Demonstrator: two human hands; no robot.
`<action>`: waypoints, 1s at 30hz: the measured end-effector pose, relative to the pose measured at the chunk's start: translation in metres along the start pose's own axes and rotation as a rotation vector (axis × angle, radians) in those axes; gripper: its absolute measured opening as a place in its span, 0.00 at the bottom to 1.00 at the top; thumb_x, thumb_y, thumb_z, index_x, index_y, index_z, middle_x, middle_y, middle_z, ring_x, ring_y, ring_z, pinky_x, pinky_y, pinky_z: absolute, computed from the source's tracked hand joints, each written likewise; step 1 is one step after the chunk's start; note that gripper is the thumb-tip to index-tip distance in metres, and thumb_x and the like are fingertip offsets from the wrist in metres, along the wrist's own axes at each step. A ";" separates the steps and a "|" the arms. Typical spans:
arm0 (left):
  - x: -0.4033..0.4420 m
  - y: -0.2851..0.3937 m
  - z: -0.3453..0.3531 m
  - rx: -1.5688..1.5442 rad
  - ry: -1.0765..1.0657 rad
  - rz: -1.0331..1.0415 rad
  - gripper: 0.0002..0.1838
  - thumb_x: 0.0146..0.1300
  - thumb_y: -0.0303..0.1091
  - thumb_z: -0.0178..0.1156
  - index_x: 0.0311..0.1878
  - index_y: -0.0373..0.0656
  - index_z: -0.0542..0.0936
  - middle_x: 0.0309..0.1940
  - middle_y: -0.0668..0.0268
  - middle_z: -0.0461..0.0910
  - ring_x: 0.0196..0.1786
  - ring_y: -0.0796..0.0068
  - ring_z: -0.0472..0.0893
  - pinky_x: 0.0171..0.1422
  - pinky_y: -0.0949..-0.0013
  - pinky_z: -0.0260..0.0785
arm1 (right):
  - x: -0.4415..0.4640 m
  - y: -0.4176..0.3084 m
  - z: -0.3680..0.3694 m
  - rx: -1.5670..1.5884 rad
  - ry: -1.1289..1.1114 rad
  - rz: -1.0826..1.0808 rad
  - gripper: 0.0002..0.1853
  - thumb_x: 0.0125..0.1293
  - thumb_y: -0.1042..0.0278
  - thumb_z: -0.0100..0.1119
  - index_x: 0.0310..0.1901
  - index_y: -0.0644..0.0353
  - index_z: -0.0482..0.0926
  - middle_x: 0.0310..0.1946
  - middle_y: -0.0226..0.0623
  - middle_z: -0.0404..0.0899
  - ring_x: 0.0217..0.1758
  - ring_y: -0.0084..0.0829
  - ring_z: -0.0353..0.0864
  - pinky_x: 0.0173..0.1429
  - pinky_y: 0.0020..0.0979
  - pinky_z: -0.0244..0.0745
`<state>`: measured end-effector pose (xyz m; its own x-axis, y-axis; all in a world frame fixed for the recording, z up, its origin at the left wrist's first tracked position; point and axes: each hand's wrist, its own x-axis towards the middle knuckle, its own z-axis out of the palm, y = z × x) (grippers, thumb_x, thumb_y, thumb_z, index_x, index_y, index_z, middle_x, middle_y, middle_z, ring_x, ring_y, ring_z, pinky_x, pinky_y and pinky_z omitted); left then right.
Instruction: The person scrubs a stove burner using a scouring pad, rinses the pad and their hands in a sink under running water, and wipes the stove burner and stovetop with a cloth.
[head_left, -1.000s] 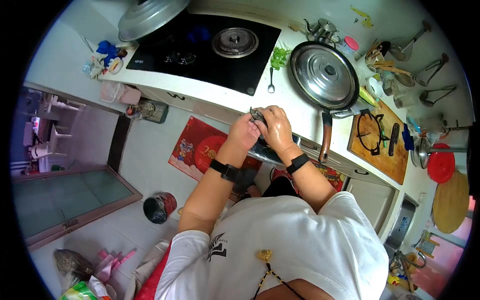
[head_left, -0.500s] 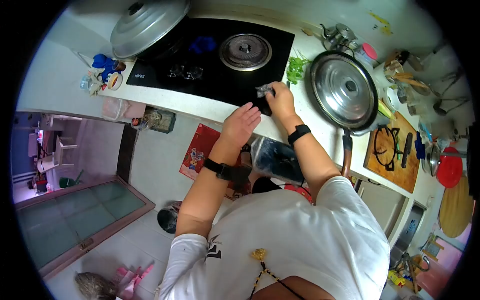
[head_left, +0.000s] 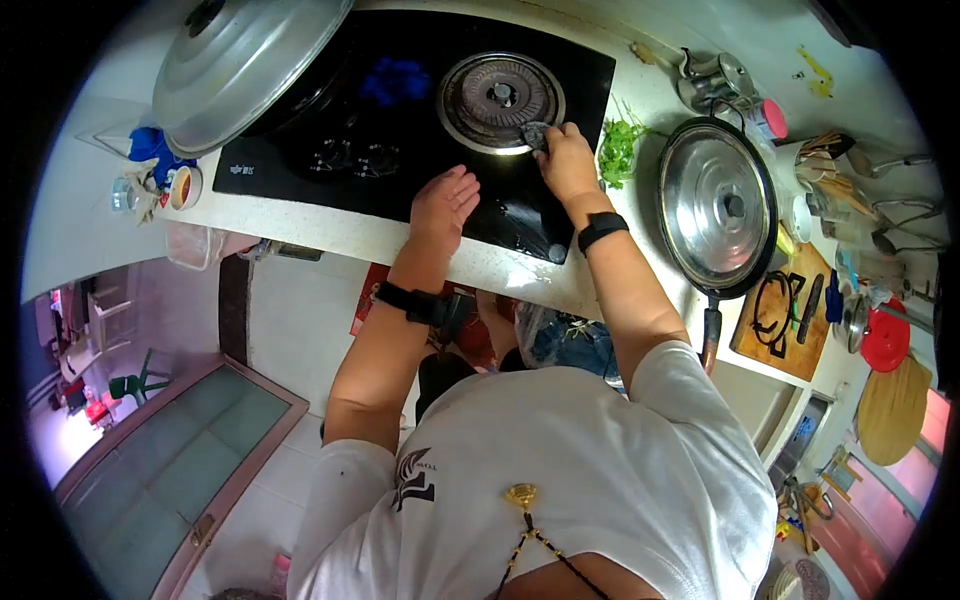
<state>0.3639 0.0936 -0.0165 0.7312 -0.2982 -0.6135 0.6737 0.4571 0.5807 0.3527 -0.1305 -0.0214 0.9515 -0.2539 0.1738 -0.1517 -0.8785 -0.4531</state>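
My right hand [head_left: 568,165] grips a crumpled dark grey cleaning cloth [head_left: 537,134] at the lower right rim of the round burner [head_left: 501,102]. The burner is set into a black glass cooktop [head_left: 400,150]. Over the cooktop's front part hovers my left hand [head_left: 445,205], its fingers stretched out and nothing in it. A wet-looking shine shows on the glass near the front right corner. Left of the burner, a large domed metal lid [head_left: 250,70] covers a dark wok.
Right of the cooktop lie green herbs [head_left: 621,150] and a lidded frying pan [head_left: 718,205], its handle toward the counter's front edge. Farther right, a cutting board [head_left: 800,340] bears a black pan support [head_left: 772,312] and a knife [head_left: 811,308]. A kettle [head_left: 715,80] stands behind.
My right hand has moved with the cloth from the cooktop's front right area up to the burner's rim. My left hand has shifted left, and the view has moved slightly.
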 end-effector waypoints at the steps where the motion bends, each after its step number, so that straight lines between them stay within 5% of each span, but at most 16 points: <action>1: 0.008 0.002 -0.004 0.003 0.023 0.008 0.27 0.74 0.36 0.57 0.69 0.30 0.68 0.69 0.41 0.69 0.71 0.47 0.72 0.77 0.53 0.65 | 0.002 -0.001 0.002 -0.028 -0.033 0.005 0.16 0.58 0.71 0.68 0.49 0.63 0.82 0.47 0.51 0.78 0.52 0.55 0.80 0.58 0.46 0.77; 6: 0.021 0.018 -0.015 0.045 0.023 0.009 0.27 0.73 0.34 0.57 0.70 0.27 0.68 0.68 0.42 0.70 0.69 0.49 0.74 0.76 0.53 0.67 | 0.002 -0.011 0.038 -0.093 0.079 -0.104 0.02 0.57 0.77 0.62 0.32 0.63 0.80 0.38 0.50 0.78 0.43 0.56 0.81 0.50 0.48 0.78; 11: 0.031 0.029 -0.019 0.284 -0.006 0.102 0.23 0.72 0.34 0.59 0.66 0.31 0.74 0.63 0.44 0.76 0.64 0.51 0.79 0.72 0.55 0.71 | 0.001 -0.083 0.069 -0.042 0.003 -0.128 0.05 0.58 0.76 0.56 0.35 0.63 0.81 0.41 0.49 0.79 0.47 0.52 0.81 0.49 0.45 0.80; 18: 0.041 0.053 -0.045 0.430 -0.038 0.135 0.20 0.72 0.31 0.58 0.64 0.34 0.77 0.62 0.48 0.79 0.63 0.55 0.80 0.70 0.58 0.72 | -0.017 -0.036 0.028 -0.166 0.002 0.061 0.07 0.57 0.78 0.56 0.37 0.63 0.80 0.39 0.49 0.80 0.46 0.52 0.81 0.51 0.46 0.79; 22: 0.045 0.054 -0.051 0.570 -0.071 0.189 0.19 0.72 0.32 0.58 0.63 0.37 0.79 0.59 0.54 0.82 0.61 0.62 0.82 0.67 0.63 0.73 | -0.014 -0.075 0.064 -0.155 0.033 -0.120 0.05 0.56 0.77 0.58 0.35 0.64 0.80 0.39 0.47 0.79 0.44 0.51 0.81 0.50 0.44 0.79; 24: 0.048 0.052 -0.055 0.913 -0.144 0.373 0.17 0.73 0.33 0.58 0.62 0.41 0.81 0.56 0.62 0.84 0.58 0.70 0.83 0.62 0.68 0.74 | -0.011 -0.092 0.061 -0.135 0.025 -0.154 0.03 0.58 0.74 0.61 0.34 0.61 0.78 0.40 0.47 0.78 0.48 0.52 0.79 0.52 0.45 0.77; 26: 0.042 0.055 -0.053 0.983 -0.175 0.389 0.17 0.72 0.33 0.59 0.61 0.43 0.81 0.53 0.62 0.86 0.55 0.66 0.84 0.60 0.66 0.75 | -0.014 -0.100 0.038 -0.232 -0.075 -0.082 0.09 0.59 0.71 0.64 0.40 0.63 0.81 0.47 0.45 0.79 0.52 0.50 0.78 0.56 0.44 0.75; 28: 0.034 0.060 -0.049 1.295 -0.191 0.703 0.17 0.69 0.32 0.61 0.59 0.42 0.81 0.53 0.56 0.85 0.55 0.56 0.83 0.61 0.60 0.74 | -0.030 -0.094 0.025 -0.290 0.012 -0.199 0.22 0.61 0.69 0.64 0.57 0.68 0.80 0.67 0.49 0.72 0.67 0.50 0.73 0.66 0.44 0.70; 30: 0.028 0.062 -0.049 1.332 -0.214 0.698 0.17 0.66 0.31 0.60 0.58 0.42 0.82 0.56 0.54 0.83 0.58 0.49 0.80 0.65 0.56 0.72 | -0.044 -0.090 0.025 -0.323 -0.031 -0.269 0.27 0.61 0.71 0.64 0.63 0.70 0.75 0.70 0.52 0.69 0.72 0.51 0.69 0.72 0.44 0.66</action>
<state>0.4214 0.1547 -0.0237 0.8572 -0.5150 -0.0012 -0.2861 -0.4782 0.8303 0.3315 -0.0306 -0.0097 0.9755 0.0101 0.2198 0.0320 -0.9948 -0.0964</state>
